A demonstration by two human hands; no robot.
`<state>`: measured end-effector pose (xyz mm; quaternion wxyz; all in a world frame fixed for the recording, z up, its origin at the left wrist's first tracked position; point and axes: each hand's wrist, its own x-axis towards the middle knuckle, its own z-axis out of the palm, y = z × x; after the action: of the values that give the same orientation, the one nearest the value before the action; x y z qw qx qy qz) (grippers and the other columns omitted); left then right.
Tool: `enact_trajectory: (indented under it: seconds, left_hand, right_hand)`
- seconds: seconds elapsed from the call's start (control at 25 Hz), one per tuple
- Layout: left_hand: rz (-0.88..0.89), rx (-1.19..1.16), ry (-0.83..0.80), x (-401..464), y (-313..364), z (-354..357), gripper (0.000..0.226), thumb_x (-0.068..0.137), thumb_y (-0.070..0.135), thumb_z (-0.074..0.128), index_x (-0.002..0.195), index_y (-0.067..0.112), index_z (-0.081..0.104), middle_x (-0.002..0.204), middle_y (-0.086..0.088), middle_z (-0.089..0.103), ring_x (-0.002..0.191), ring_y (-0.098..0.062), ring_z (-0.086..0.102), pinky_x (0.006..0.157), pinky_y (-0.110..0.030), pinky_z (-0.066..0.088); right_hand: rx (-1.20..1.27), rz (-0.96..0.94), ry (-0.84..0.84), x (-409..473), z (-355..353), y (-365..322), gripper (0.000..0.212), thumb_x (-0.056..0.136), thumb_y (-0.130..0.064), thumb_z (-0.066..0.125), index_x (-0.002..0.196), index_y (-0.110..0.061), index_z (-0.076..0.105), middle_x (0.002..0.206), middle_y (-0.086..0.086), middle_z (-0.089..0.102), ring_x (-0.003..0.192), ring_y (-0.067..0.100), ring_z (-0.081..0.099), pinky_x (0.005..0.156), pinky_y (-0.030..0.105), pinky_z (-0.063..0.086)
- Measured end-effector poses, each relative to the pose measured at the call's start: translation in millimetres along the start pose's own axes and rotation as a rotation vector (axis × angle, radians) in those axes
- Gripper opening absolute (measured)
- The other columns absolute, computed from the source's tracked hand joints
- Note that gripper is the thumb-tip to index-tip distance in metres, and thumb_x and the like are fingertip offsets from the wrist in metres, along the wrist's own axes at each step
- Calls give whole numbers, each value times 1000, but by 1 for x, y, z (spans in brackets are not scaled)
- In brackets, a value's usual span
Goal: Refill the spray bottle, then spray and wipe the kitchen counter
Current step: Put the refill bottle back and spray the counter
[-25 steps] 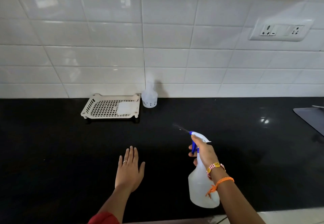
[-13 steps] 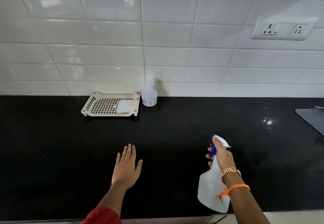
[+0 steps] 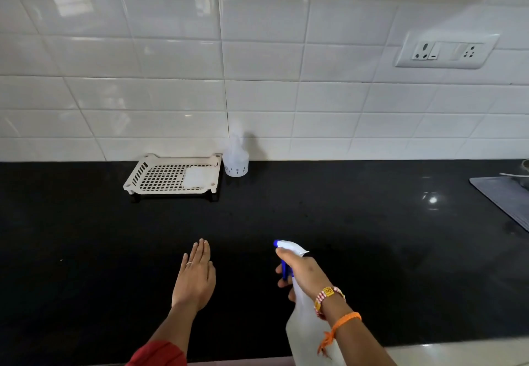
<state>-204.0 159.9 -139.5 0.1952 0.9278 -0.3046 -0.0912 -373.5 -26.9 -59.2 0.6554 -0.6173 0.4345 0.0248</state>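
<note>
My right hand (image 3: 303, 272) grips the neck of a translucent white spray bottle (image 3: 305, 334) with a white head and blue trigger, fingers round the trigger. The nozzle points away and left over the black counter (image 3: 357, 237). The bottle hangs above the counter's front edge at lower centre. My left hand (image 3: 196, 275) lies flat on the counter with straight fingers, left of the bottle and apart from it. No spray mist is visible.
A cream perforated tray (image 3: 171, 175) stands at the back against the white tiled wall, with a small white plastic bottle (image 3: 235, 162) beside its right end. A grey mat (image 3: 506, 196) lies at the right edge. A socket panel (image 3: 446, 51) is on the wall.
My right hand with the spray bottle swung right and then back to the left, closer to my left hand. The mist seen a second ago is gone. My left hand barely moved.
</note>
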Motion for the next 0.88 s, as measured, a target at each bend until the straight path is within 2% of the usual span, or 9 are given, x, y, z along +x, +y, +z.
enact_trajectory:
  seconds: [0.16, 0.24, 0.32, 0.4, 0.52, 0.56, 0.64, 0.76, 0.88]
  left_hand:
    - [-4, 48, 21, 0, -1, 2, 55, 100, 24, 22, 149, 7, 4, 160, -2, 2, 146, -12, -3, 119, -32, -2]
    - [-1, 48, 23, 0, 0, 3, 55, 100, 25, 21, 149, 8, 4, 160, -2, 3, 146, -13, -3, 119, -32, -2]
    - [-1, 56, 13, -1, 0, 3, 56, 100, 27, 21, 149, 10, 1, 160, -2, 2, 146, -13, -3, 120, -34, -2]
    - [-19, 41, 2, 0, 2, 3, 57, 100, 30, 23, 149, 14, -2, 160, -1, 1, 146, -14, -5, 120, -38, -2]
    - [-33, -132, 7, 5, 20, -5, 65, 97, 37, 40, 150, 25, 3, 156, 10, -2, 145, -14, -10, 113, -46, -15]
    - [45, -202, -27, 7, 28, -10, 69, 94, 41, 47, 149, 32, 7, 154, 15, 0, 145, -13, -11, 110, -45, -18]
    - [282, -321, -232, 10, 49, -25, 77, 83, 52, 59, 142, 52, 10, 154, 19, 9, 145, -7, -9, 112, -38, -17]
    - [409, -504, -563, 18, 76, -50, 89, 67, 58, 73, 135, 65, 16, 152, 26, 23, 142, 5, 12, 117, -27, 7]
    - [386, -724, -762, 38, 85, -69, 83, 68, 36, 82, 126, 67, 30, 135, 32, 44, 127, 8, 40, 98, -11, 40]
  right_hand:
    - [-47, 8, 261, -3, -45, 11, 50, 75, -55, 65, 67, -6, 69, 57, 8, 66, 52, 22, 62, 42, 23, 45]
    - [-24, 27, 311, -9, -70, 13, 49, 77, -53, 65, 71, -5, 70, 65, 11, 67, 58, 23, 64, 45, 25, 45]
    - [-18, -12, 255, -16, -83, 9, 48, 80, -54, 60, 82, -8, 71, 76, 13, 71, 68, 24, 67, 47, 26, 47]
    - [32, -142, 151, -21, -81, 3, 44, 82, -57, 57, 91, -17, 70, 87, 11, 74, 73, 25, 69, 47, 28, 48]
    - [110, -333, -58, -20, -65, -18, 52, 79, -64, 52, 107, -24, 68, 100, 4, 75, 49, 18, 57, 52, 26, 49]
    - [107, -387, -125, -18, -59, -28, 58, 78, -68, 51, 112, -24, 66, 105, 2, 74, 45, 16, 52, 56, 25, 50]
    - [121, -473, -245, -10, -45, -49, 66, 74, -72, 51, 115, -22, 66, 110, 3, 72, 44, 12, 49, 61, 23, 51]
    - [238, -539, -443, 7, -23, -84, 65, 73, -68, 54, 109, -16, 70, 108, 14, 72, 41, 10, 50, 60, 25, 51]
    - [322, -522, -622, 26, 3, -118, 70, 65, -71, 62, 99, -11, 74, 97, 17, 74, 39, 9, 52, 54, 24, 51]
